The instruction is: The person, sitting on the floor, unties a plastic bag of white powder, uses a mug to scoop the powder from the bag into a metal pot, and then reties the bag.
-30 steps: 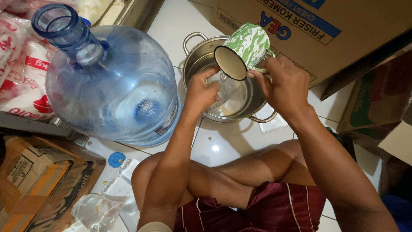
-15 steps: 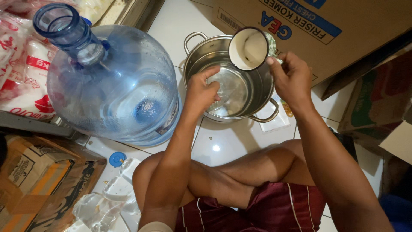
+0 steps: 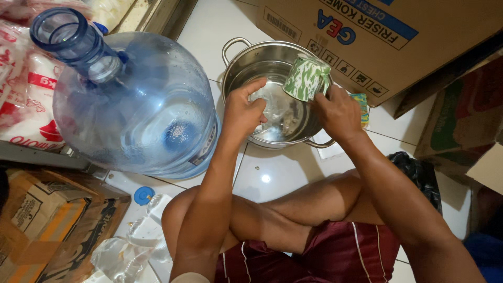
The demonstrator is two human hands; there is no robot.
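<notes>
Right hand (image 3: pixel 338 112) clamped on green-and-white enamel mug (image 3: pixel 306 77), tilted over steel pot (image 3: pixel 238 57); left hand (image 3: pixel 243 110) curled over pot rim; mug likely light, rigid, wet-slippery, best gripped by its handle.

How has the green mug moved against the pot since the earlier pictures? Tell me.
Yes. The green mug has tipped over, mouth down into the steel pot, in the right hand.
</notes>
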